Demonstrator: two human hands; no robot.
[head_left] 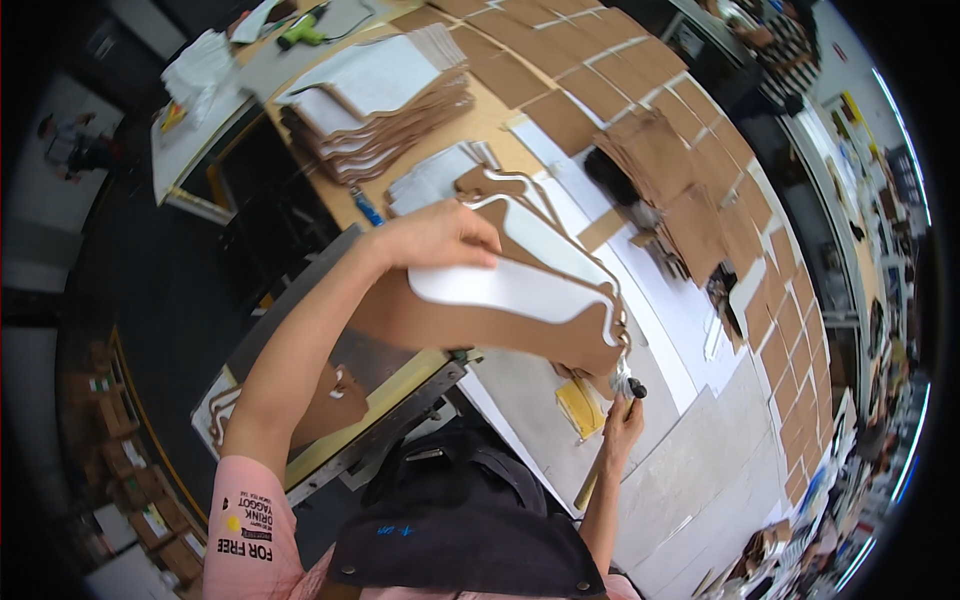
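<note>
My left hand (pixel 445 240) grips the top edge of a brown sheet piece (pixel 470 325) with a white curved panel (pixel 500 292) on it. Behind it lies a similar brown piece with a white shape (pixel 540 238). My right hand (pixel 622 420) is closed around a wooden-handled hammer (pixel 634 388), whose dark head is beside the held piece’s right end. A yellow pad (pixel 578 408) lies on the pale work board (pixel 680 470) under that end.
Stacked panels (pixel 370 95) and a blue tool (pixel 365 205) are at the back left. Brown pieces (pixel 680 215) and rows of brown rectangles (pixel 530 50) cover the table’s far and right parts. A metal machine bed (pixel 290 310) is at left. Other people (pixel 775 55) stand farther off.
</note>
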